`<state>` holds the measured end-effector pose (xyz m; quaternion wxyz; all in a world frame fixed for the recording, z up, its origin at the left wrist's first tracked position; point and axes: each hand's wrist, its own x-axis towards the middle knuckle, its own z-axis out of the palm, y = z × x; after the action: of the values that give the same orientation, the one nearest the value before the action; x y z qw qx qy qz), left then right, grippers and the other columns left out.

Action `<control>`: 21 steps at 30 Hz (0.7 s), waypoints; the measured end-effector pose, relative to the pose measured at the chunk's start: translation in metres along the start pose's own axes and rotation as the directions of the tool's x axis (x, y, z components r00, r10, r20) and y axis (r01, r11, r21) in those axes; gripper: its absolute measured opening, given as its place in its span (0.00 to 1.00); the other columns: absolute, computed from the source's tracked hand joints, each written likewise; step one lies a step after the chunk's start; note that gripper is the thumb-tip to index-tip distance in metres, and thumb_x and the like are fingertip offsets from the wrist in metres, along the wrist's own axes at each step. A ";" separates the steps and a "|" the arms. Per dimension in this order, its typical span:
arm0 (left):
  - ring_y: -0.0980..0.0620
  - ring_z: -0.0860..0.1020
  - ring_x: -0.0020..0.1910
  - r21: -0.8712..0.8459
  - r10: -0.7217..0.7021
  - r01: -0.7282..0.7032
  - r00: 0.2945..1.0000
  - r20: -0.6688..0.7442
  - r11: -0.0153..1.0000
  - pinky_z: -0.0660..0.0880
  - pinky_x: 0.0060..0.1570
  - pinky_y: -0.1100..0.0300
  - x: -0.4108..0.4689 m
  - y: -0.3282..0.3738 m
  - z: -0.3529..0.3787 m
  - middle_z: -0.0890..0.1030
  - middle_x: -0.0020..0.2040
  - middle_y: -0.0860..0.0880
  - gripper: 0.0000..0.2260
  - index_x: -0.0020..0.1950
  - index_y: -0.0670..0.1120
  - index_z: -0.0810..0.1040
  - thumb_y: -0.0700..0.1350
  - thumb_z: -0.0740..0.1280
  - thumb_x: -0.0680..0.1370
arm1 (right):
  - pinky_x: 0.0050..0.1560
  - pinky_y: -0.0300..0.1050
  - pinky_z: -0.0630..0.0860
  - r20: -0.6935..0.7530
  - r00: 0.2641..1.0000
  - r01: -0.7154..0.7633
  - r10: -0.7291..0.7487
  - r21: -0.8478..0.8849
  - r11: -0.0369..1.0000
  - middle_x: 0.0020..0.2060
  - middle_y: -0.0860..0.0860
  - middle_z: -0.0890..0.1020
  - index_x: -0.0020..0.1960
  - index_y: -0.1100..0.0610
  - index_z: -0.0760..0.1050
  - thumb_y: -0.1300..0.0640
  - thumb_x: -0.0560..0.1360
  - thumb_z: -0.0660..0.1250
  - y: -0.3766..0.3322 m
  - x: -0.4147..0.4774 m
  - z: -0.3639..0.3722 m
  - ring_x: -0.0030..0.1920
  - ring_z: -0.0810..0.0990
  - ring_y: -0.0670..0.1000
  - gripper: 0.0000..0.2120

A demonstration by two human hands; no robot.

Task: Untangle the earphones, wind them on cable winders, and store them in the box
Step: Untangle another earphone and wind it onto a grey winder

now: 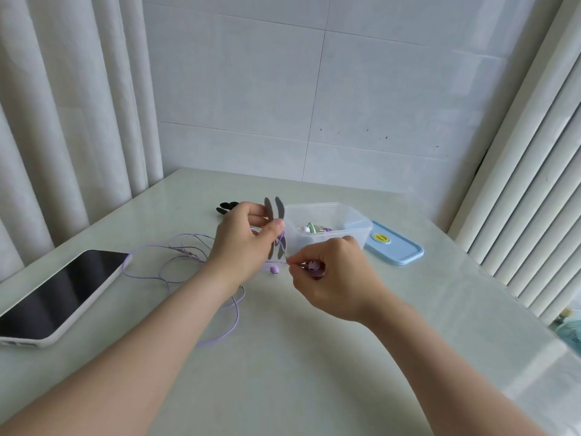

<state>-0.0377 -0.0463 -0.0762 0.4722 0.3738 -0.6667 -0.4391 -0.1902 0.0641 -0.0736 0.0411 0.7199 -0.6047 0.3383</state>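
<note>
Both hands meet above the middle of the pale glossy table [314, 357]. The left hand [242, 247] pinches a grey cable winder [276, 220], two soft flat strips crossed like wings, at its waist between thumb and fingers. The right hand [330, 278] is curled, pinching the thin lilac earphone cable [188, 258] just below the winder, with one lilac earbud [312, 265] tucked against its fingers. A second earbud [274, 270] hangs just under the left hand.

The winder stands nearly upright, its long axis running from the far edge of the table toward the near one and leaning slightly. The cable leaves its waist and drops to the right hand's pinch, which sits just beside and below it. I'd judge the right hand to be the one to carry each turn around the waist, across that long axis.

Most of the cable is unwound. It lies in loose loops on the table to the left of the hands, toward a dark-screened phone in a white case [59, 294] at the left edge.

A clear plastic box [355, 229] sits just behind the hands toward the far edge, with wound earphones already in it. Its light blue lid [399, 251] lies flat on its right. Black winders [226, 207] lie behind the left hand.
</note>
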 end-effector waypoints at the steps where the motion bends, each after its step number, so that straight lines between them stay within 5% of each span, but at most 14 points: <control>1: 0.44 0.86 0.41 0.022 0.022 -0.022 0.999 0.024 1.000 0.84 0.38 0.48 -0.002 -0.001 0.002 0.85 0.51 0.51 0.08 0.57 0.48 0.80 0.46 0.73 0.80 | 0.34 0.44 0.71 -0.035 0.998 0.046 -0.047 -0.024 0.999 0.26 0.51 0.76 0.39 0.56 0.85 0.60 0.73 0.69 -0.001 0.000 -0.002 0.31 0.69 0.55 0.07; 3: 0.45 0.85 0.36 0.084 0.077 -0.085 0.993 0.092 0.993 0.82 0.37 0.51 -0.004 -0.003 0.006 0.84 0.51 0.51 0.08 0.56 0.49 0.79 0.46 0.74 0.80 | 0.32 0.43 0.70 -0.169 0.983 0.060 -0.066 -0.039 0.997 0.25 0.51 0.73 0.36 0.57 0.82 0.61 0.72 0.69 -0.001 0.002 -0.004 0.31 0.68 0.54 0.07; 6: 0.53 0.82 0.36 0.253 0.133 -0.194 0.963 0.236 0.948 0.73 0.39 0.63 -0.008 -0.002 0.010 0.84 0.51 0.56 0.07 0.57 0.52 0.80 0.49 0.74 0.80 | 0.34 0.28 0.67 -0.411 0.911 -0.021 0.025 0.015 1.000 0.26 0.43 0.77 0.41 0.55 0.84 0.65 0.72 0.71 0.005 0.005 -0.008 0.31 0.76 0.46 0.07; 8: 0.57 0.81 0.36 0.234 0.120 -0.212 0.927 0.354 0.949 0.73 0.40 0.64 -0.008 -0.002 0.011 0.85 0.52 0.57 0.06 0.57 0.55 0.81 0.49 0.73 0.80 | 0.38 0.27 0.71 -0.457 0.884 -0.075 0.095 0.061 0.995 0.30 0.41 0.81 0.44 0.54 0.85 0.64 0.75 0.73 0.011 0.006 -0.009 0.34 0.81 0.43 0.06; 12: 0.64 0.76 0.31 0.163 0.127 -0.233 0.864 0.488 0.959 0.68 0.35 0.73 -0.012 0.000 0.015 0.85 0.47 0.58 0.07 0.61 0.53 0.83 0.46 0.69 0.83 | 0.39 0.44 0.79 -0.385 0.863 -0.210 0.326 0.313 0.926 0.34 0.44 0.84 0.45 0.52 0.83 0.58 0.76 0.75 0.016 0.009 -0.009 0.36 0.83 0.46 0.03; 16: 0.64 0.76 0.35 0.153 0.118 -0.223 0.856 0.503 0.963 0.69 0.36 0.72 -0.012 -0.002 0.015 0.86 0.50 0.57 0.09 0.63 0.54 0.83 0.46 0.69 0.84 | 0.39 0.42 0.74 -0.293 0.829 -0.320 0.477 0.450 0.834 0.32 0.43 0.82 0.43 0.51 0.84 0.55 0.77 0.75 0.021 0.010 -0.009 0.34 0.78 0.44 0.03; 21: 0.61 0.73 0.33 0.055 0.106 -0.160 0.841 0.531 0.986 0.68 0.37 0.66 -0.014 -0.004 0.017 0.85 0.38 0.64 0.10 0.64 0.54 0.84 0.45 0.69 0.84 | 0.39 0.46 0.71 -0.050 0.786 -0.419 0.617 0.691 0.590 0.31 0.46 0.75 0.51 0.52 0.83 0.56 0.80 0.71 0.023 0.009 -0.014 0.32 0.69 0.50 0.02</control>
<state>-0.0498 -0.0307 -0.0870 0.2823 0.2147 -0.8152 -0.4578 -0.2164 0.0571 -0.0661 -0.2243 0.4211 -0.6214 0.6215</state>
